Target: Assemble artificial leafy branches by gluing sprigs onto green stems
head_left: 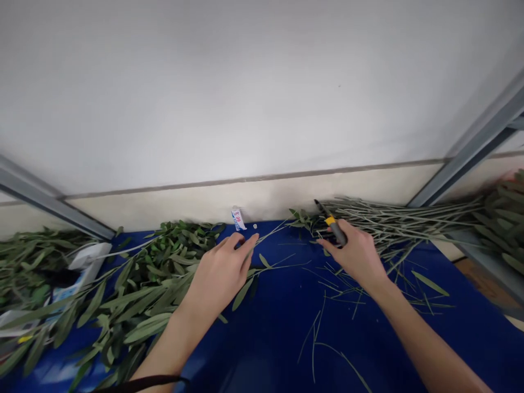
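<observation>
My left hand (pixel 223 270) is closed in a pinch on a leafy stem, whose thin pale end (pixel 273 231) pokes out to the right past my fingertips. Behind and left of that hand lies a heap of green leafy branches (pixel 143 300). My right hand (pixel 360 254) is wrapped around snips (pixel 336 230) with grey handles and a yellow band, their dark tip pointing up and left toward the wall. Whether their jaws are apart I cannot tell. Just left of the snips is a small leafy sprig (pixel 302 219).
Long bare stems (pixel 393 218) are piled along the wall at right, with more leaves (pixel 505 218) beyond the metal post (pixel 462 158). Cut stem bits (pixel 315 338) are scattered over the blue table (pixel 262 338). A torn printed packet (pixel 238 218) stands by the wall; a white box (pixel 88 262) sits left.
</observation>
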Tool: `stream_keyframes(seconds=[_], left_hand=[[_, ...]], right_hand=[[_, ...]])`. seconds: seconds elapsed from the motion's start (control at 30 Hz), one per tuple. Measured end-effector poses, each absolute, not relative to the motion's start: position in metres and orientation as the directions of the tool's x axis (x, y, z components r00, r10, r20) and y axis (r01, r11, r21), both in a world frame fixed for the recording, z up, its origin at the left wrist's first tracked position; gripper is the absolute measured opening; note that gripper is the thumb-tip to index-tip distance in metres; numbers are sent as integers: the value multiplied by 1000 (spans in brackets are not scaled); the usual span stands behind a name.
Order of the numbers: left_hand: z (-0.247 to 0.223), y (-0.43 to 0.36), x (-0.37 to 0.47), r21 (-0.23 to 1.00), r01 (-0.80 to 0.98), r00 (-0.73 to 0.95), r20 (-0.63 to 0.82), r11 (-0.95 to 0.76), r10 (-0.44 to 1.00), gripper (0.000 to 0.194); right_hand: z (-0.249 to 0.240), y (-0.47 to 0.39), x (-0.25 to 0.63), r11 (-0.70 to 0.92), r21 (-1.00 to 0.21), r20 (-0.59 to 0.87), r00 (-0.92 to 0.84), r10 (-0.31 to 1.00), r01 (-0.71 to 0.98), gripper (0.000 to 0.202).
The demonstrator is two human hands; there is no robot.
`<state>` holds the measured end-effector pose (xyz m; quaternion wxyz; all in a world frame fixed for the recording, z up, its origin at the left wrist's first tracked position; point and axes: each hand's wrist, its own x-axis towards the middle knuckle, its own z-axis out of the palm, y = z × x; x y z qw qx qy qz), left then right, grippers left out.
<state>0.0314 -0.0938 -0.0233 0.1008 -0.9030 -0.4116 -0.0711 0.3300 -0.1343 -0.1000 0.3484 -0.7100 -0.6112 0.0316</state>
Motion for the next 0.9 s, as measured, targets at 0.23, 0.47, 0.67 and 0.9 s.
stream_keyframes(seconds=[0.23, 0.47, 0.67, 0.9], left_hand=[[-32, -100, 7, -41, 751, 649, 236, -659, 724, 43], [-50, -106, 12, 85, 693, 713, 60, -716, 698, 40], [-74, -99, 23, 152, 677, 734, -63, -721, 676, 29], [-50, -92, 17, 8, 660, 749, 74, -752, 658, 34]], right_hand=[[-124, -106, 312, -71, -343, 396, 213, 893, 937, 9], [-83, -79, 322, 1, -421, 407, 188, 894, 907, 6], [-54, -69, 321, 43, -572, 463, 279, 841, 819, 32], [-53, -120, 299, 183, -981, 195, 249, 949, 69, 35]])
